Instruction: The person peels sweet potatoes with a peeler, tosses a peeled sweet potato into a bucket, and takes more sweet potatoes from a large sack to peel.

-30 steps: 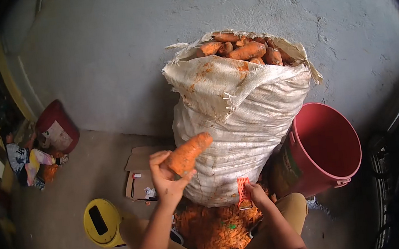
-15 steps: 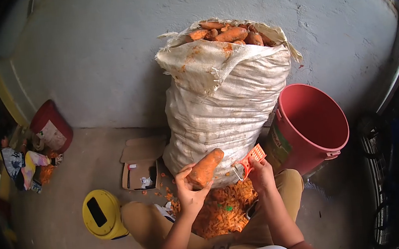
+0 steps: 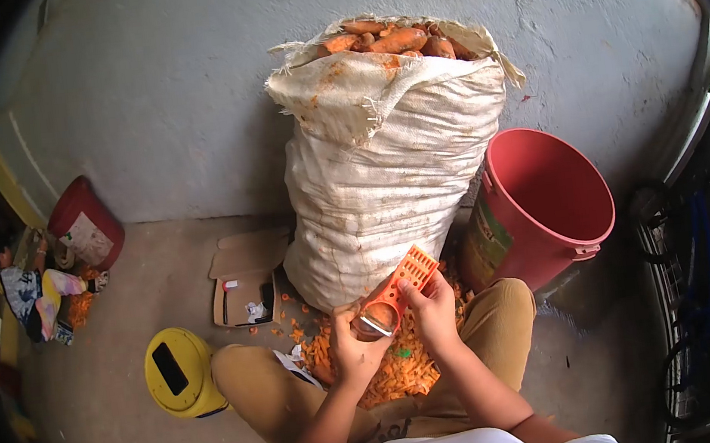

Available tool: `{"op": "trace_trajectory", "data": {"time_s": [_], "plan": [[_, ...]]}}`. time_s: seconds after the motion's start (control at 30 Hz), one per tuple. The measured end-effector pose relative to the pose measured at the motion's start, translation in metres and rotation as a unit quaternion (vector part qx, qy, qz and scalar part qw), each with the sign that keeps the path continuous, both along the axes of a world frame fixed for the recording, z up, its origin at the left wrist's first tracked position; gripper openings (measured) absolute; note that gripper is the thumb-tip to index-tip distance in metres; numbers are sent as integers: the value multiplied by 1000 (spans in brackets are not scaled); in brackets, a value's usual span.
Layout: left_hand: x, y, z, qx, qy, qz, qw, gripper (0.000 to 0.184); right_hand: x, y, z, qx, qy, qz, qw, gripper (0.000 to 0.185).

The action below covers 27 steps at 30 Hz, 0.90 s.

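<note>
My left hand [image 3: 358,348] is wrapped round a thick carrot [image 3: 379,312], most of which is hidden behind the tool and my fingers. An orange plastic peeler [image 3: 416,269] with a slotted grater-like body and a metal blade is gripped in my right hand [image 3: 436,315]. Its blade end lies over the carrot, close to my left fingers. Below both hands, a heap of orange peelings [image 3: 402,378] covers the floor between my legs. Just beyond the hands stands a tall white woven sack [image 3: 391,157], its open top full of carrots [image 3: 399,40].
Right of the sack stands a large red bucket [image 3: 500,206]. An open cardboard box [image 3: 247,252] and a yellow lidded bucket with a dark phone [image 3: 170,368] on top are at left. Further left, another person [image 3: 24,286] sits near a red container [image 3: 86,228].
My right hand has brought the peeler left onto the carrot. My left hand has tipped the carrot from its raised, slanted pose and moved slightly right. The view has shifted a little.
</note>
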<state>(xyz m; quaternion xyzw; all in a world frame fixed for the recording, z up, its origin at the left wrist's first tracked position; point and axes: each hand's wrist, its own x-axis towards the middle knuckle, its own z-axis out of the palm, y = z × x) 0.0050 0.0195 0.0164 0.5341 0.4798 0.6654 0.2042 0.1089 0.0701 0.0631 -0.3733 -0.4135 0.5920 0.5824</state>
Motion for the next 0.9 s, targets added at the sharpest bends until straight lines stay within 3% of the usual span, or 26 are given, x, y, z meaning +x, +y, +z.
{"op": "trace_trajectory", "data": {"time_s": [0.13,0.23,0.3,0.33,0.37,0.5,0.63,0.73,0.77,0.83,0.9], "plan": [[-1,-4,-13,7,89,7,996,56,15,15,-12,-47,24,-18,998,16],[-2,-9,-15,10,78,-15,997,60,40,46,-49,-64,-12,-82,994,17],[-1,-13,-16,29,42,-25,998,62,53,58,-62,-14,-2,-149,989,15],[-1,-14,-15,39,25,-28,999,63,61,63,-62,-22,-63,-191,979,13],[-1,-14,-14,42,15,-33,998,63,72,65,-60,-80,-60,-186,978,11],[-4,-10,-18,27,12,-24,999,62,47,38,-28,-20,19,-77,997,15],[-3,-5,-25,-30,-16,-29,999,60,6,-5,-6,7,-17,9,1000,27],[-4,-6,-24,-15,62,-7,998,59,17,21,-31,-52,21,-35,998,27],[-5,-8,-23,-15,59,-7,998,60,29,38,-48,-26,-51,-106,993,24],[-4,-13,-22,-11,52,-14,998,60,61,73,-83,-68,-68,-166,981,16],[-4,-14,-18,-9,44,-14,999,60,73,80,-83,-75,-49,-216,972,7]]}}
